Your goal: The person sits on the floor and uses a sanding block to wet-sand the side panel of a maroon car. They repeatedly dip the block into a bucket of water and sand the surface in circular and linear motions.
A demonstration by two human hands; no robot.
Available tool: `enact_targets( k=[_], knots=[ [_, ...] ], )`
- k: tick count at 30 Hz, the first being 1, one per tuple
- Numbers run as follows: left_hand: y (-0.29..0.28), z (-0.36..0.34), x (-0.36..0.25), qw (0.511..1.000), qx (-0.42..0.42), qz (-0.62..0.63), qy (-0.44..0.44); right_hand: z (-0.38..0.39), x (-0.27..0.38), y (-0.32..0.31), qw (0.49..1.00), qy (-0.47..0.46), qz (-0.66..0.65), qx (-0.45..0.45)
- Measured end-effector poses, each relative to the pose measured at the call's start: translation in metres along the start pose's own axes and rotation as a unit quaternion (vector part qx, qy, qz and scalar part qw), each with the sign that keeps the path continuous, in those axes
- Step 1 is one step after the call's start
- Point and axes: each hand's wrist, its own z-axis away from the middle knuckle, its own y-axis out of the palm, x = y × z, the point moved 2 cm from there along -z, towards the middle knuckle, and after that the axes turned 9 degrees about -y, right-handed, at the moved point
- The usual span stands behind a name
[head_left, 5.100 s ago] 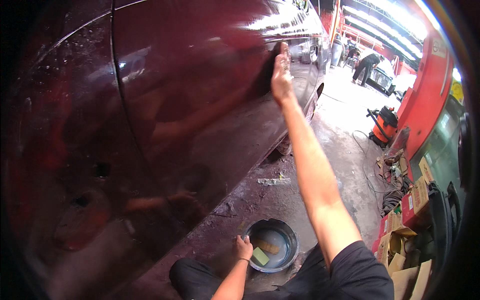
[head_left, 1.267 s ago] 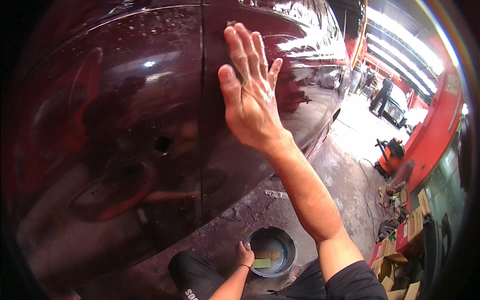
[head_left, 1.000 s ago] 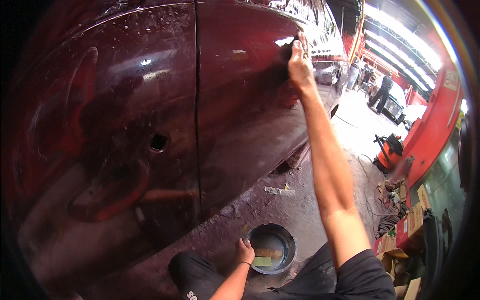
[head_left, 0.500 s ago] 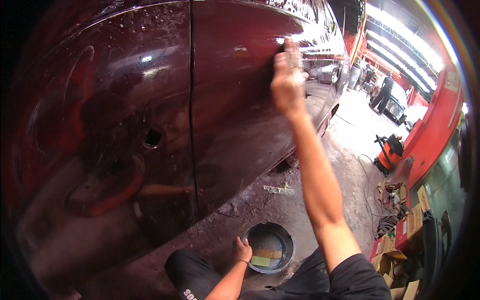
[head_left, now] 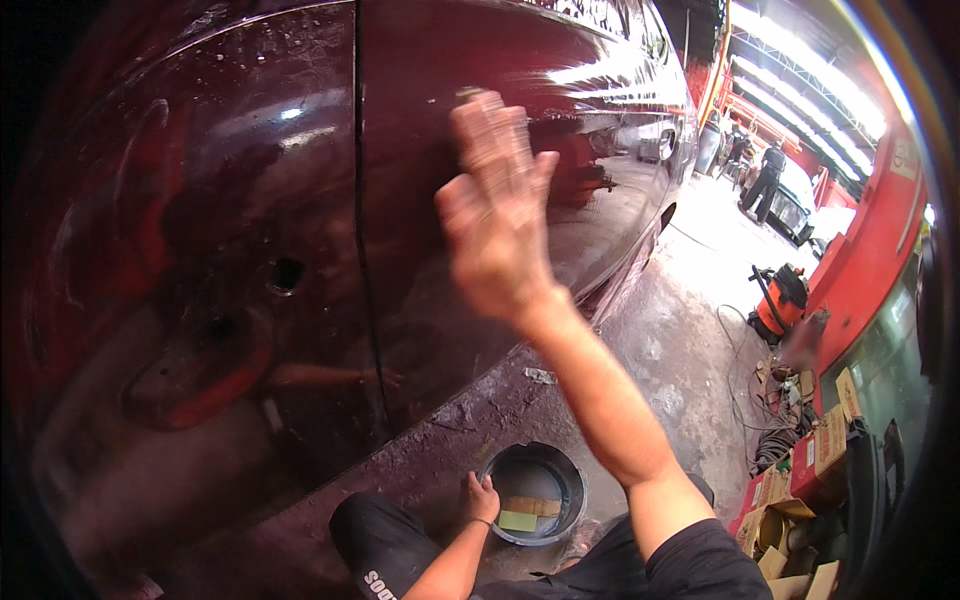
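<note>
My right hand is flattened against the dark red car's side panel, its fingers stretched upward and smeared by motion. A sliver of a yellow-green pad, apparently a sanding pad, peeks out past the fingertips; the palm and fingers hide the rest. Low in the view, my left hand grips the left rim of a black bucket between my knees. Inside the bucket lie a pale green block and a tan block, with what looks like shallow water.
A square hole opens in the left panel, beside a vertical seam. Along the right stand an orange and black vacuum, a loose cable, and cardboard boxes. A person stands by another car far off. A pale scrap lies on the floor.
My right hand has swept left and slightly down across the panel, away from the bright reflection. My left hand still holds the bucket rim. The view has shifted slightly.
</note>
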Motion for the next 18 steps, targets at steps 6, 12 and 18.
enact_targets(
  k=[6,12,18],
  knots=[
    [0.002,0.030,-0.026,0.999,0.036,0.000,-0.002,0.016,-0.094,-0.030,0.991,0.069,0.117,-0.011],
    [0.005,0.016,-0.009,1.000,0.011,-0.014,-0.011,0.007,-0.008,-0.004,1.000,0.020,-0.006,-0.003],
    [0.007,0.016,-0.011,0.999,0.021,-0.011,-0.022,-0.068,0.012,-0.005,0.999,-0.033,0.016,0.009]
  ],
)
